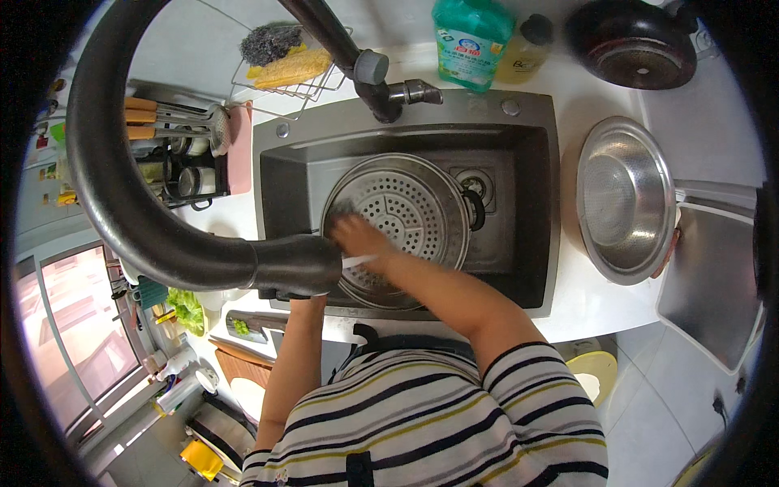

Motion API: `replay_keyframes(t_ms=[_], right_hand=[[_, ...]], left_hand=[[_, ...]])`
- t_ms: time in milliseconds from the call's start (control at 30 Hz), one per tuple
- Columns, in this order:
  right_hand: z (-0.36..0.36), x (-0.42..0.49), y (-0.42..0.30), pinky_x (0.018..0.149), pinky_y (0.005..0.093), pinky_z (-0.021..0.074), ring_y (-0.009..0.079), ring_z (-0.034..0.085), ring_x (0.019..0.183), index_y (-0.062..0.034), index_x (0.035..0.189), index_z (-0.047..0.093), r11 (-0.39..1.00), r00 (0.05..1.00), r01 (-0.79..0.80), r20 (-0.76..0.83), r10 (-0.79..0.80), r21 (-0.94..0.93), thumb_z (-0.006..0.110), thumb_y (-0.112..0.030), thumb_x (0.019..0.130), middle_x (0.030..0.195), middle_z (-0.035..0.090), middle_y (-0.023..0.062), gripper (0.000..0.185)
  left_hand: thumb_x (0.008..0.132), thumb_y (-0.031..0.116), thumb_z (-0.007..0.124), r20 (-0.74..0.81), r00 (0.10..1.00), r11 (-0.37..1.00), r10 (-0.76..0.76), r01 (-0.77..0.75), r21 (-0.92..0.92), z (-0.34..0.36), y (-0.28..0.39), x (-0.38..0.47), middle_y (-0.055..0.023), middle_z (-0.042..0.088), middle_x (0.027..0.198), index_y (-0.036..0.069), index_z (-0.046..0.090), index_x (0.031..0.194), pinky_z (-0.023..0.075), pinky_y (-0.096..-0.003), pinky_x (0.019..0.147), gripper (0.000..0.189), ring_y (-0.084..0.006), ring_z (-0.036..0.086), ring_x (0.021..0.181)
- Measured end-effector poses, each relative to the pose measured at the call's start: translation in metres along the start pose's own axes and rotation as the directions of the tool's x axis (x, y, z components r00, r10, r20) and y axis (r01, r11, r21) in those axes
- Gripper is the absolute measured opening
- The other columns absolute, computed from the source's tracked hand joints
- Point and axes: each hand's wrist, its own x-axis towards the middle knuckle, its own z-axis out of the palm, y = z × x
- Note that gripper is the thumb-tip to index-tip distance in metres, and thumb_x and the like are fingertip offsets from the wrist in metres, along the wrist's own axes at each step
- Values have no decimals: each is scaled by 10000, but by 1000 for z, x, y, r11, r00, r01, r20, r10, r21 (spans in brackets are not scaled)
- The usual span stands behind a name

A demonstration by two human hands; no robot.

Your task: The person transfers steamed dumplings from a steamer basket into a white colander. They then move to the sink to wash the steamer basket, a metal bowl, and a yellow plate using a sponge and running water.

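A round metal steamer pot with a perforated tray (420, 207) sits in the dark sink (508, 286), its black side handle (476, 210) towards the drain. My right hand (359, 237) is over the pot's left inner side, blurred, with a dark, indistinct patch at its fingertips that may be a scouring pad. From the black faucet's spray head (298, 262) a short white stream of water falls beside this hand. My left hand is hidden behind the spray head; only the left forearm (304, 335) shows below it.
A metal basin (627, 201) stands right of the sink. Behind are a green detergent bottle (471, 49), a yellowish bottle (526, 52) and a black pan (639, 45). A wire rack (304, 91) holds a steel-wool scourer (271, 44) and yellow sponge (292, 68). Left lies a knife (274, 338).
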Motion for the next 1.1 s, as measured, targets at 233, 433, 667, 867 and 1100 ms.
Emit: replay_keyframes(t_ms=[233,433,667,867,1100], right_hand=[[-17,-22,75,1000,415,388,324,484,1169,-43,1133,582,963,864,-250,-425,270,102,535,-32,778,1204,547,154,357],[13,-44,-2,996,399,400,302,486,1184,-169,1221,575,877,999,-12,38,-7,481,498,-85,845,1257,535,115,393],[-43,-111,86,1025,426,377,336,390,1277,-161,1374,419,984,955,-172,253,155,43,560,-172,868,1410,391,123,525],[6,-42,50,1062,469,303,389,354,1296,-69,1364,398,933,890,-351,-283,358,78,576,-141,837,1352,430,196,560],[-45,-61,-21,897,382,453,321,566,1073,-41,1128,595,765,958,-287,154,243,576,558,-18,791,1184,575,174,340]], left_hand=[[965,342,469,124,992,992,7,-23,125,-63,-32,22,-92,570,1195,121,523,1208,442,-390,968,332,-232,554,1097],[849,-79,536,21,999,999,-37,36,32,-61,-28,27,-65,581,1017,95,531,1168,425,-286,566,363,-170,513,668],[875,-47,538,12,1000,999,14,-14,31,-60,-33,20,-60,567,908,78,536,1070,432,-299,571,231,-176,517,673],[874,-58,537,26,1000,998,-7,8,-56,-58,-35,24,-58,552,892,71,533,1105,431,-295,592,265,-176,507,694],[831,-59,553,38,999,999,12,-14,38,-38,-19,14,-63,541,866,59,547,1033,406,-279,553,234,-165,497,686]])
